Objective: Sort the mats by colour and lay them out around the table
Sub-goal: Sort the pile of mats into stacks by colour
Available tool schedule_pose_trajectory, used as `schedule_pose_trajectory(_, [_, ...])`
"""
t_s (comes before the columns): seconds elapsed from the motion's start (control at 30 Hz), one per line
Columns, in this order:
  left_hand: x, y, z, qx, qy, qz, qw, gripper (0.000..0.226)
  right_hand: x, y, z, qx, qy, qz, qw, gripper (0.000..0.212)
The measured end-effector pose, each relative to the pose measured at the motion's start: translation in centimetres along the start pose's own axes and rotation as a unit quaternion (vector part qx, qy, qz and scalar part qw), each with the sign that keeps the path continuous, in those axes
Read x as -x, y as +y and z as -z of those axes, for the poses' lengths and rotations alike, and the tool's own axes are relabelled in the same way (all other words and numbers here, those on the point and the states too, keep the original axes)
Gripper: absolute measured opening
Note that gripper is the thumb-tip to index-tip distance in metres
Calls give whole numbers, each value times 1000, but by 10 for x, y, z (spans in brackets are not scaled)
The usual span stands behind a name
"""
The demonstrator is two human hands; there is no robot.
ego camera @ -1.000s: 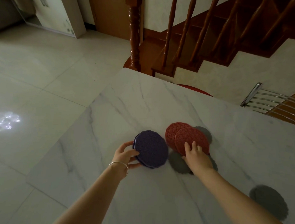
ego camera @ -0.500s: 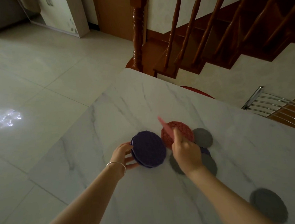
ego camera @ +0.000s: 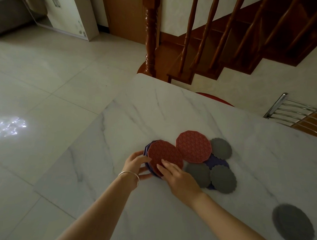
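Left hand (ego camera: 135,163) is gripping the purple mat stack (ego camera: 146,149) at frame centre while right hand (ego camera: 177,176), fingers straight, is pressing a red mat (ego camera: 164,154) on top.

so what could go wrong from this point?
1. Colour mix-up: a red mat now lies on the purple stack held by the left hand, with the right hand flat on it, so the colours may end up stacked together.
2. Missed mats: a purple mat is partly buried under grey mats and the other red mat; one grey mat sits apart.
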State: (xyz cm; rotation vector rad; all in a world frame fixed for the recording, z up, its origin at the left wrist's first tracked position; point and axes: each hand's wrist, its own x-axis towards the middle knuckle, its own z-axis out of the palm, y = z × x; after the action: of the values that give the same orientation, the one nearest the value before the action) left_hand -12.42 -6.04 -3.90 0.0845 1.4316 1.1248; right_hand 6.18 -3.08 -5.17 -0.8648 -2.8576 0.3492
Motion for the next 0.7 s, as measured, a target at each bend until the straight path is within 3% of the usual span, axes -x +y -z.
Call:
schedule_pose_trajectory(0.07, [1, 0, -1, -15, 4, -1, 1000, 37, -1, 13, 2, -62, 0, -17, 998, 59])
schedule_pose_trajectory(0.2, [1, 2, 2, -21, 0, 5, 1000, 38, -10, 45, 5, -96, 58, -195, 974, 55])
schedule_pose_trajectory(0.33, [2, 7, 9, -26, 0, -1, 1000, 38, -13, 75, 10, -37, -54, -324, 944, 74])
schedule_pose_trajectory(0.53, [6, 12, 22, -24, 16, 2, 1000, 38, -18, 98, 3, 33, -154, -319, 934, 82])
schedule_pose_trajectory(0.7, [5, 12, 26, -12, 20, 7, 1000, 37, -26, 101, -1, 163, -186, -259, 934, 64])
